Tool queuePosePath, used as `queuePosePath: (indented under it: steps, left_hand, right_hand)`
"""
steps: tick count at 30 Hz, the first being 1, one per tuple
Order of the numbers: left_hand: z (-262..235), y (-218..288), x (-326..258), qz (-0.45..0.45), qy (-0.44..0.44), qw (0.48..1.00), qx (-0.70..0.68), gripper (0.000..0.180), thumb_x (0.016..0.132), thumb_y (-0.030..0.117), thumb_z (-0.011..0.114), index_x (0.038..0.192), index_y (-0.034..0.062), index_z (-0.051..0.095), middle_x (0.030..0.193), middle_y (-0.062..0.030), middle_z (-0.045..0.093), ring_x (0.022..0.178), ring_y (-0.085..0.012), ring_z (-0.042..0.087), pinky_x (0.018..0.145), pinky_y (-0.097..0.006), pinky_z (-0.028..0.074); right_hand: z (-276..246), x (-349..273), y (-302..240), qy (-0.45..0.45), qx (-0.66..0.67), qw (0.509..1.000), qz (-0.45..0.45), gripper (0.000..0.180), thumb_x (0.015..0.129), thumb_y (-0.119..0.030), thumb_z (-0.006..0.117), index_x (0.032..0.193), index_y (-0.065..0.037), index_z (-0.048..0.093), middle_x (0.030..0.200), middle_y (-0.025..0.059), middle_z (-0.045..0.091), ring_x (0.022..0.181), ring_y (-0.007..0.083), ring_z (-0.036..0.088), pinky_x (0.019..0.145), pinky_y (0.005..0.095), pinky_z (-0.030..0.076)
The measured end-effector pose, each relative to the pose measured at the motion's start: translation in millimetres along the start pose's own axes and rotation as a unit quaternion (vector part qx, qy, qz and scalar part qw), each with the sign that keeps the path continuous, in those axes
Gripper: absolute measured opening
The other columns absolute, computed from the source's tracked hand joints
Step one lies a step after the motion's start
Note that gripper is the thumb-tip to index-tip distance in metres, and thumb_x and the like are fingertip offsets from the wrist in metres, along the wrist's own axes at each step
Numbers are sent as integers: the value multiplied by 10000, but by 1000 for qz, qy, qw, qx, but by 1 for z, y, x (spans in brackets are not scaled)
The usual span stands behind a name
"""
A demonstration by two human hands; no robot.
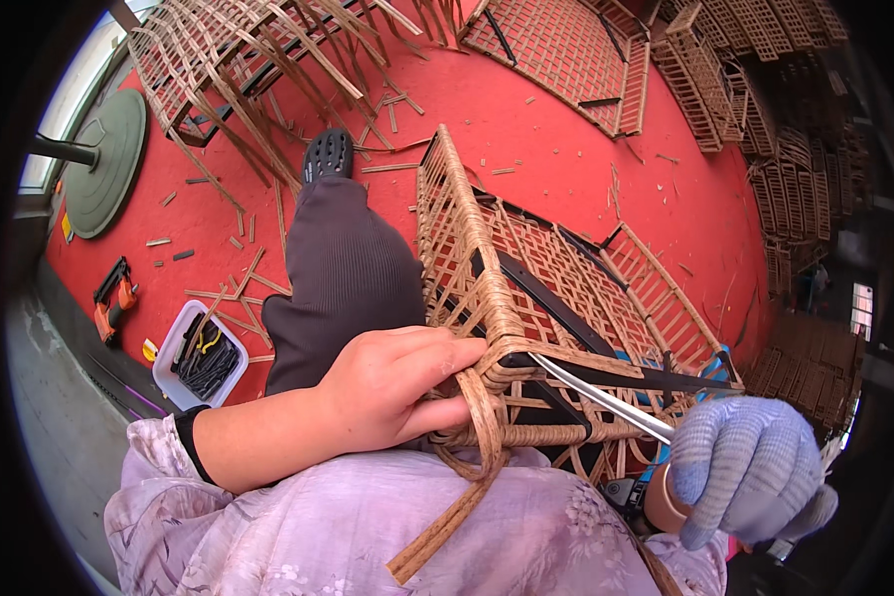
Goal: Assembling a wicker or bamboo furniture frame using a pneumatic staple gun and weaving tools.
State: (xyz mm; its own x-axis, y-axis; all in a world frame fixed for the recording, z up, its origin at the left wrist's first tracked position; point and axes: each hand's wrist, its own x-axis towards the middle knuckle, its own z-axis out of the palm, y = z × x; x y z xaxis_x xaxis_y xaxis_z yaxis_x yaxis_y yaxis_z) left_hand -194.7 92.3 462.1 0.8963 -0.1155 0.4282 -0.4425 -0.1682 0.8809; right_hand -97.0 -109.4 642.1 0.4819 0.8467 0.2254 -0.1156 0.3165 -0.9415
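A woven brown wicker frame (492, 298) with black bars leans against my lap, its near corner bound in wrapped strips. At that corner my bare left hand (392, 382) has its thumb and fingers closed on a flat brown wicker strip (482, 427), which loops down with its loose end over my clothing. My right hand (750, 467), in a grey-blue knitted glove, is wrapped round a slim metal pointed tool (606, 399). The tool's far end slips in at the bound corner, just right of my left fingers; its tip is hidden there. The glove covers its handle end.
A white plastic tub (174, 363) of black pieces stands at the left, near an orange and black power tool (117, 298). Strip scraps litter the red floor (566, 129). Unfinished weaving (228, 60) with dangling strips stands far left; stacked woven panels (790, 189) fill the right.
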Motion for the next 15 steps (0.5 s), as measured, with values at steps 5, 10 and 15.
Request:
queuePosePath:
  steps: [5, 10, 15]
  left_hand:
    - [1, 0, 1, 3, 1, 1000, -7, 437, 736, 174, 774, 1060, -45, 578, 726, -109, 583, 577, -247, 563, 517, -335, 445]
    - [1, 1, 1, -10, -2, 1000, -6, 417, 738, 153, 721, 1082, -28, 571, 752, -124, 570, 641, -270, 591, 563, -349, 491]
    - [3, -2, -3, -1, 23, 1000, -10, 424, 736, 173, 773, 1052, -36, 583, 723, -102, 583, 577, -246, 561, 514, -335, 441]
  right_hand:
    - [-14, 12, -9, -74, -13, 996, 38, 504, 972, -277, 423, 550, -43, 569, 554, 78, 575, 545, 210, 651, 636, 327, 516]
    - [-11, 15, -12, -108, -59, 991, 46, 511, 978, -272, 412, 549, -41, 564, 554, 78, 576, 547, 209, 653, 631, 327, 517]
    - [-5, 24, 0, -152, -93, 983, 55, 517, 983, -268, 400, 547, -40, 560, 554, 79, 576, 550, 208, 654, 627, 327, 517]
